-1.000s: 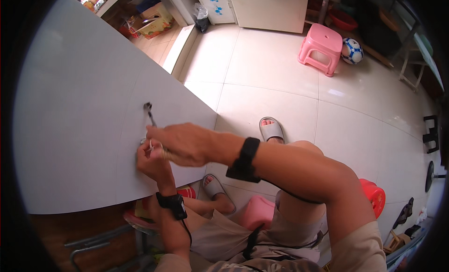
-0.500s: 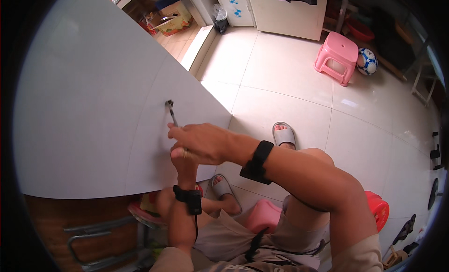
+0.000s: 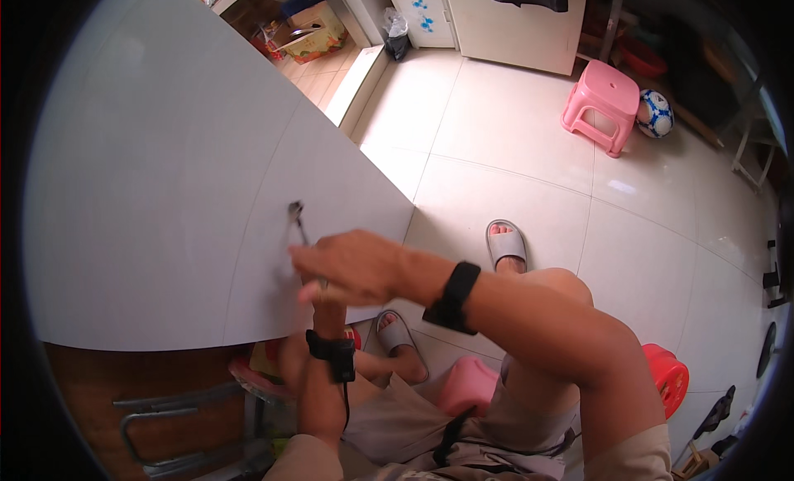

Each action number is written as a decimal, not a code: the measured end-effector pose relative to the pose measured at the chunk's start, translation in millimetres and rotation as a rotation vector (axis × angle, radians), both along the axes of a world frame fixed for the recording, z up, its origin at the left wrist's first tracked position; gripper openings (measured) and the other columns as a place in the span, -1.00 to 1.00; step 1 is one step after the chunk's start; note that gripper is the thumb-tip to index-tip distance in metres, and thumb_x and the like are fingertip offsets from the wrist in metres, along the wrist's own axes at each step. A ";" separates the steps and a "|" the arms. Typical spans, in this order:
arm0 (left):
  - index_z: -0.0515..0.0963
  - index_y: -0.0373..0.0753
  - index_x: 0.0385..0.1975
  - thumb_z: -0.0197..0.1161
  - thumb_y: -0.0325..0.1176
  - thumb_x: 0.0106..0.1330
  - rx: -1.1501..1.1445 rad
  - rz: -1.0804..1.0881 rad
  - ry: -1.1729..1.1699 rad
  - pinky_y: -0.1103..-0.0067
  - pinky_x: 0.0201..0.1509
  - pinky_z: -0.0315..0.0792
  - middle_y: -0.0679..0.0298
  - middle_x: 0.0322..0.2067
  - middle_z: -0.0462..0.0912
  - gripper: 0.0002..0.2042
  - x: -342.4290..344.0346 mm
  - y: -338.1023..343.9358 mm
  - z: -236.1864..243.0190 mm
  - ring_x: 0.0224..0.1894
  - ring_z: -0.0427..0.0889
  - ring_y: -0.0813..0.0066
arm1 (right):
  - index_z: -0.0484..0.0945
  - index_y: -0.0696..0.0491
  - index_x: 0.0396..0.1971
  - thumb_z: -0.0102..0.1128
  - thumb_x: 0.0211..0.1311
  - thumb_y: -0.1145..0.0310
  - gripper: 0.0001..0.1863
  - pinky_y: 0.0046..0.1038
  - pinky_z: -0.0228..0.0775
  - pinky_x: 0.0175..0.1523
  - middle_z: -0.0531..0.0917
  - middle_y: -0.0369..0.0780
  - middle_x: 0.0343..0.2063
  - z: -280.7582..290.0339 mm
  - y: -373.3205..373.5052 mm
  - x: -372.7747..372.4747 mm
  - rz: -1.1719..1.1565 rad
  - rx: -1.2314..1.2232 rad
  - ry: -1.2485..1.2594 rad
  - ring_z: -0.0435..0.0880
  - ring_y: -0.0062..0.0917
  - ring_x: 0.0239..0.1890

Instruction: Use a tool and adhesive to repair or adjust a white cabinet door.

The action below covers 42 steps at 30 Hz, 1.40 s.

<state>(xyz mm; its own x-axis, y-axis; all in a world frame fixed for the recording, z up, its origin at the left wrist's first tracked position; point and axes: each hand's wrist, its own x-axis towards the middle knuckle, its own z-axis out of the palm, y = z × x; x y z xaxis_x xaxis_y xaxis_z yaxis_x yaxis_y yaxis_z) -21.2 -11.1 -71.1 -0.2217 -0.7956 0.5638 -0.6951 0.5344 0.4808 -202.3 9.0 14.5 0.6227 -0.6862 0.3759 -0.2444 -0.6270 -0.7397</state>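
Note:
My right hand point(image 3: 356, 266) is closed, its fingertips pinched around a thin metal-shafted tool point(image 3: 303, 231) with a small dark head. The tool points away from me above the pale grey tabletop point(image 3: 165, 191); its exact kind is too small and blurred to make out. My left hand point(image 3: 329, 315) is raised under the right one, near the table's front edge. The right hand covers most of it, so its fingers and anything in them are hidden. Both wrists wear black straps with small devices.
Right of the table, a pink stool point(image 3: 608, 92) and a blue-and-white ball point(image 3: 656, 114) stand on the tiled floor point(image 3: 513, 134). A metal-framed folding chair point(image 3: 136, 435) is at lower left. A red stool point(image 3: 668, 378) sits behind my right elbow. A box point(image 3: 314, 38) lies beyond the table.
The tool's head has moved slightly toward me. My right hand has shifted a little nearer and now covers more of the left hand. The view has tilted slightly.

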 end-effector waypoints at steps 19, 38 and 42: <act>0.61 -0.33 -0.15 0.33 -0.32 0.38 0.032 -0.014 0.004 0.38 -0.15 0.58 0.12 -0.31 0.72 -0.79 -1.6 -3.2 2.7 -0.24 0.75 0.28 | 0.44 0.11 -0.21 -0.17 0.50 -0.29 -0.35 -0.08 0.50 0.05 0.65 0.07 -0.15 -2.9 1.2 -1.3 -0.009 -0.095 -0.137 0.59 0.01 -0.06; 0.62 -0.34 -0.39 0.36 -0.34 0.28 0.011 0.008 -0.108 0.36 -0.31 0.53 0.04 -0.56 0.63 -0.83 13.1 1.0 9.4 -0.45 0.68 0.09 | 0.42 0.19 0.17 -0.14 0.50 -0.29 -0.25 -0.15 0.49 0.21 0.60 0.02 0.13 0.9 -10.2 -21.2 -0.095 0.005 -0.127 0.59 -0.07 0.10; 0.64 -0.35 -0.36 0.38 -0.30 0.28 0.117 0.140 0.118 0.44 -0.29 0.54 0.15 -0.53 0.68 -0.79 -1.3 4.6 22.7 -0.46 0.66 0.36 | 0.36 0.19 0.24 -0.12 0.54 -0.20 -0.29 -0.15 0.45 0.25 0.55 0.01 0.20 -5.1 -14.5 -25.1 -0.089 -0.071 -0.153 0.54 -0.11 0.16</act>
<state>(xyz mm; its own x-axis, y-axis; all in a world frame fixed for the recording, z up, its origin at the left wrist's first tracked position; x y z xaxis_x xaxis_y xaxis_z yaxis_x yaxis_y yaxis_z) -22.5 -6.5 -48.4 -0.0429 -0.8755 0.4814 -0.6940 0.3727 0.6160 -227.5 -5.5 9.3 0.4929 -0.7041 0.5111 -0.1893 -0.6601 -0.7269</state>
